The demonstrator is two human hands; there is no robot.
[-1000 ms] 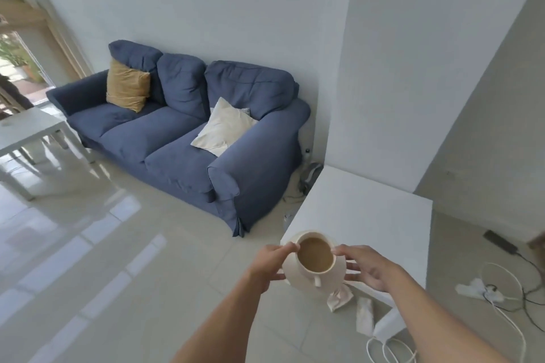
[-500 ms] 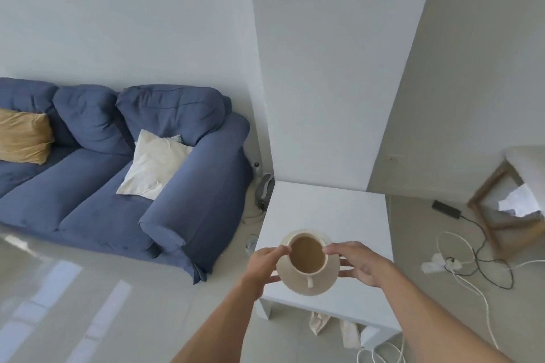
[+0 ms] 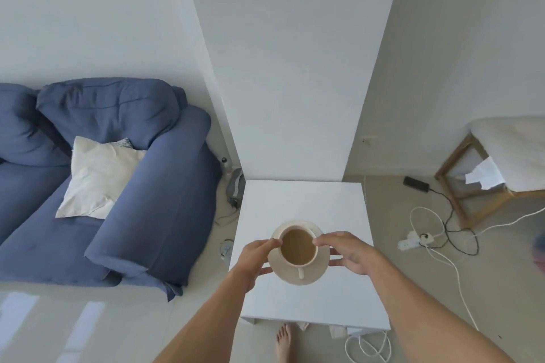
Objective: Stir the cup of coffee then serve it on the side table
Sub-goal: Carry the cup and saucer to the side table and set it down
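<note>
Both hands grip the saucer (image 3: pixel 299 275) from opposite sides — the left hand (image 3: pixel 256 256) with its thumb near the cup's rim and fingers under the saucer's edge, the right hand (image 3: pixel 347 250) mirroring it across the way. Between them rides the cup of coffee (image 3: pixel 298 247), level, its handle turned toward the carrier, its milky surface near the brim. No spoon shows, so the stirring looks done and the serving step is in hand. Whether the saucer already touches the white desk (image 3: pixel 306 203) or hangs just above it cannot be told from this angle. Setting it down calls for a slow, flat descent, then both hands sliding outward — any tilt would risk slopping coffee over the rim. Beyond the desk stands a white wall column; a blue sofa (image 3: pixel 141 186) sits to the left, cables (image 3: pixel 442 233) trail right.
</note>
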